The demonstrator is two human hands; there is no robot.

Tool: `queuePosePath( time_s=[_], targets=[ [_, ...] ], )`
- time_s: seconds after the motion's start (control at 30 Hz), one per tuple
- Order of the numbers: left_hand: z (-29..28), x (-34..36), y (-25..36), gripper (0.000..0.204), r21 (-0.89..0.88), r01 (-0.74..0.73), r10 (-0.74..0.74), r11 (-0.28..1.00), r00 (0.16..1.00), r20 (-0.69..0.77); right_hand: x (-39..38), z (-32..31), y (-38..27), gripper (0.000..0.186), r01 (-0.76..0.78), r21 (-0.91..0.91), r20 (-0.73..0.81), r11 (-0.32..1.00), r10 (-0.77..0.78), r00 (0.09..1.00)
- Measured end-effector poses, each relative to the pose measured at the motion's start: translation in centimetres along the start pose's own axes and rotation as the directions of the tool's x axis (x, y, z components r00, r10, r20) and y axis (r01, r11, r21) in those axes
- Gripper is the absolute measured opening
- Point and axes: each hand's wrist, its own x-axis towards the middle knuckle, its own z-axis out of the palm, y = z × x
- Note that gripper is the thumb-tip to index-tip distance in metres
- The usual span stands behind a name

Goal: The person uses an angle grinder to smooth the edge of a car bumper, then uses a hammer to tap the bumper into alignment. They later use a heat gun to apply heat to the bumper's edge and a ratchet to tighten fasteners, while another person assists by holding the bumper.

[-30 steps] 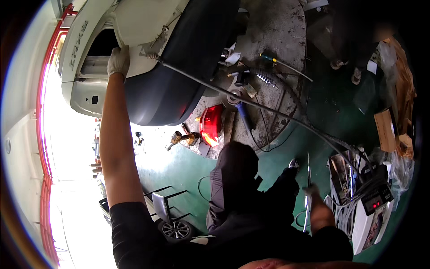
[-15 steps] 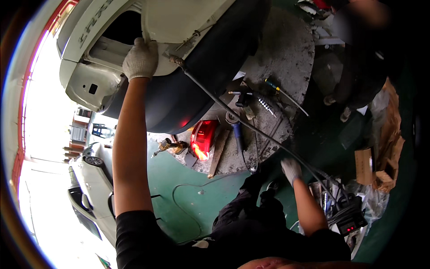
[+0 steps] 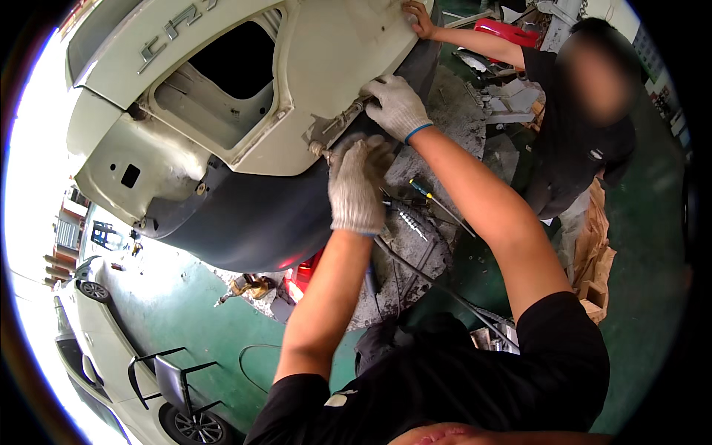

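My left hand point(image 3: 357, 189), in a white knit glove, lies over a thick dark cable point(image 3: 423, 274) just below its metal end clamp point(image 3: 320, 150). Motion blurs its fingers, so I cannot tell whether they grip the cable. My right hand point(image 3: 398, 110), gloved too, is closed on the upper end of a thin metal rod point(image 3: 345, 117). This rod lies slantwise along the lower edge of a pale car body panel point(image 3: 326, 59), by a bare grey patch. Below sits the dark bumper point(image 3: 245, 215). The panel has a large opening to the left.
A co-worker point(image 3: 586, 111) stands at the right, one hand point(image 3: 420, 18) on the panel's edge. On the round, worn floor patch lie a screwdriver point(image 3: 437, 204), a red tail light point(image 3: 300, 276) and a power tool point(image 3: 248, 285). A chair point(image 3: 174, 382) and a parked car point(image 3: 104, 348) are left.
My left hand has left the panel opening's edge and come down to the cable. The right hand has risen from beside my legs to the rod. The co-worker now touches the panel.
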Motion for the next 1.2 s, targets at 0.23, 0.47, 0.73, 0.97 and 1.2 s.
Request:
queuePosePath(
  time_s=[0.23, 0.47, 0.73, 0.97, 1.2],
  targets=[
    [1.1, 8.5, -3.9, 0.044, -0.329, -0.135, 0.102, 0.935, 0.988, -0.116, 1.8, 0.0, 2.7, 0.02, 0.187, -0.123, 0.136, 0.975, -0.17, 0.976],
    [0.8, 8.3, -3.7, 0.048, -0.499, -0.083, 0.033, 0.863, 0.994, -0.108, 2.1, -1.1, 10.2, 0.016, 0.255, -0.079, 0.026, 0.964, -0.254, 0.967],
    [3.2, 9.0, -4.1, 0.034, -0.323, -0.238, 0.132, 0.916, 0.938, -0.32, -2.8, -1.7, 13.8, 0.014, -0.007, 0.216, -0.138, 0.976, 0.037, 0.99],
    [3.4, 5.8, -5.3, 0.024, -0.171, -0.04, -0.024, 0.984, 0.934, -0.356, -5.0, -3.4, 9.3, 0.012, -0.379, 0.778, 0.271, 0.501, 0.277, 0.922],
    [-3.4, -5.8, -11.4, 0.026, 0.117, 0.301, -0.208, 0.947, 0.845, -0.492, 0.0, 0.2, 2.7, 0.031, -0.528, 0.684, 0.509, 0.503, 0.188, 0.84]
  ],
)
